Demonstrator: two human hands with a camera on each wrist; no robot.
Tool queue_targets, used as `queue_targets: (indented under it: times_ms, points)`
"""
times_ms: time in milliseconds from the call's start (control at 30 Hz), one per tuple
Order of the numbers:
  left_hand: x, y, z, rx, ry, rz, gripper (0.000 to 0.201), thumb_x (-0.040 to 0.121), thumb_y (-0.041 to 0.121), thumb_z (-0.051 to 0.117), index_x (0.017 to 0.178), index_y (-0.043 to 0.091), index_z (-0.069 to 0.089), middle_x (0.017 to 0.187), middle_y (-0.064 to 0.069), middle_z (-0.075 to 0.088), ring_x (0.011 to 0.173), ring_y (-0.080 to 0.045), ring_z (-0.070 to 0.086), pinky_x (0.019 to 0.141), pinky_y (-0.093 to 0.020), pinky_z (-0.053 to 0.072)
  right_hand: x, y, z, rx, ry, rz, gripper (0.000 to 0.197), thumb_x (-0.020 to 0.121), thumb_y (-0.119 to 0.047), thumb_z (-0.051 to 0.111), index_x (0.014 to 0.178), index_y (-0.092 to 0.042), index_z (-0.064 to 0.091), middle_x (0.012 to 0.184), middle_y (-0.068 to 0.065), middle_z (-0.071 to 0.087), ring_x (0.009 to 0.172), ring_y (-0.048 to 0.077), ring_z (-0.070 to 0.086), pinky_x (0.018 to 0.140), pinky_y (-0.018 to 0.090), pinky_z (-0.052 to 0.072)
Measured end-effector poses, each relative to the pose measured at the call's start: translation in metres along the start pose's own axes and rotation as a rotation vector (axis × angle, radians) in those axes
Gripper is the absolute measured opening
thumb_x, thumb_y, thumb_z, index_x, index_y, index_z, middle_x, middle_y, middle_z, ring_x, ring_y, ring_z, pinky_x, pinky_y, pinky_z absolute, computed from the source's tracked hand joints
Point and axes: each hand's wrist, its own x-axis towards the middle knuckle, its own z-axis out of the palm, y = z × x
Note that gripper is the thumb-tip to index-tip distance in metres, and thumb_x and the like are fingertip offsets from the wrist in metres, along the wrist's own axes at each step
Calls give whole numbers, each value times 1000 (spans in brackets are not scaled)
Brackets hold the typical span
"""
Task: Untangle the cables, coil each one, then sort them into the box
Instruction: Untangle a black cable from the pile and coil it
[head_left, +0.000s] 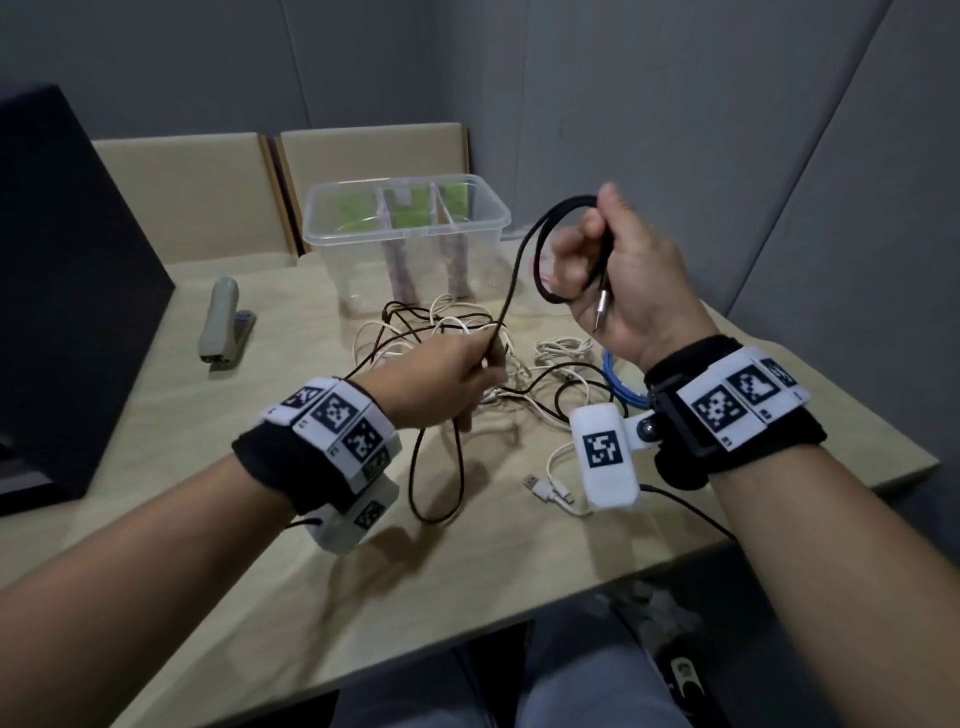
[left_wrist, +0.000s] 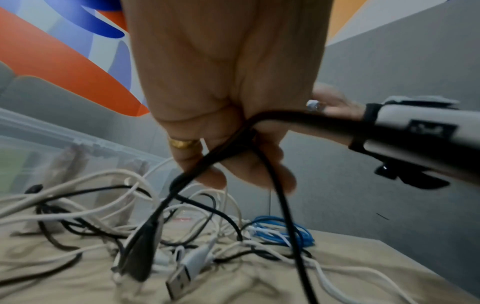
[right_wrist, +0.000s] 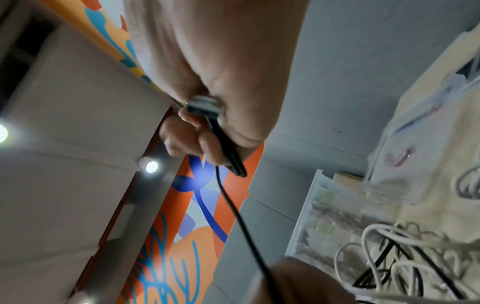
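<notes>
Hands apart, we coil: right hand (head_left: 628, 270) clamps the black cable (head_left: 511, 280) loop, left hand (head_left: 447, 379) pinches slack taut above the table's (head_left: 260, 571) tangle (head_left: 447, 332).

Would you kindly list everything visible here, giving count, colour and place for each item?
black cable: one, black, held up between both hands, partly coiled at the right
cable tangle: several, white and black, on the table before the box
blue cable: one, blue, coiled, table right
white USB cable: one, white, near table edge
box: one, clear, divided, table rear
stapler: one, grey, table left
table: one, beige
left hand: grips the black cable
right hand: holds the coil and plug
</notes>
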Motion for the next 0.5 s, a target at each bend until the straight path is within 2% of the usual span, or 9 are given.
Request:
queue_targets:
  times_ms: [67, 133, 200, 267, 300, 367, 400, 433, 500]
  points:
    - [-1, -3, 5, 78, -131, 25, 8, 95, 24, 51, 87, 21, 49, 64, 10, 59, 57, -1, 57, 57, -20, 40, 1, 1, 0, 100, 22, -14, 36, 103, -31, 33, 74, -13, 46, 95, 18, 71, 74, 20, 70, 61, 27, 54]
    - [-3, -4, 6, 139, -260, 35, 7, 93, 25, 53, 86, 23, 50, 70, 11, 61, 64, 2, 53, 61, -18, 38, 4, 4, -2, 123, 58, -40, 33, 103, -27, 35, 81, -8, 52, 112, 22, 66, 100, 27, 66, 84, 38, 55]
    - [-5, -3, 3, 150, -343, 43, 4, 90, 24, 56, 87, 23, 54, 77, 10, 63, 71, -4, 56, 68, -24, 42, 10, 13, -6, -43, 112, -85, 29, 102, -23, 39, 87, -7, 58, 98, 9, 66, 93, 20, 61, 89, 41, 46]
    - [-6, -3, -6, 135, -352, 51, 2, 88, 20, 58, 88, 22, 57, 83, 5, 66, 79, -13, 60, 75, -29, 47, 9, 20, -9, -469, 119, -140, 26, 100, -24, 42, 85, -16, 62, 77, -12, 65, 78, 7, 56, 87, 37, 43]
    - [-6, -4, -12, 106, -344, 57, 5, 88, 18, 57, 87, 23, 58, 83, 4, 67, 80, -14, 61, 77, -29, 48, 7, 22, -11, -716, 90, -147, 26, 99, -26, 43, 84, -21, 63, 78, -15, 65, 79, 6, 56, 85, 33, 42]
    - [-4, -7, -23, -46, -312, 68, 15, 91, 13, 56, 81, 24, 57, 79, 4, 66, 76, -11, 61, 77, -28, 48, 0, 23, -12, -1106, -31, -104, 26, 100, -26, 42, 90, -19, 65, 93, 1, 68, 83, 17, 59, 74, 30, 42]
    - [-3, -8, -29, -172, -281, 74, 17, 92, 12, 55, 79, 22, 57, 76, 1, 64, 71, -10, 60, 74, -25, 48, -3, 24, -12, -1229, -96, -72, 26, 100, -25, 41, 94, -15, 64, 98, 8, 69, 82, 24, 60, 71, 33, 42]
    - [-2, -8, -33, -312, -231, 74, 17, 93, 12, 54, 77, 19, 56, 72, -2, 61, 67, -9, 57, 70, -22, 47, -6, 24, -11, -1287, -154, -46, 26, 100, -23, 41, 96, -10, 63, 97, 10, 70, 76, 25, 60, 69, 34, 42]
    - [0, -9, -38, -559, -71, 48, 19, 91, 16, 52, 72, 13, 53, 64, -1, 54, 58, -8, 50, 62, -18, 43, -9, 28, -10, -1235, -230, 10, 28, 101, -24, 39, 93, -6, 59, 78, 1, 70, 66, 20, 56, 60, 36, 40]
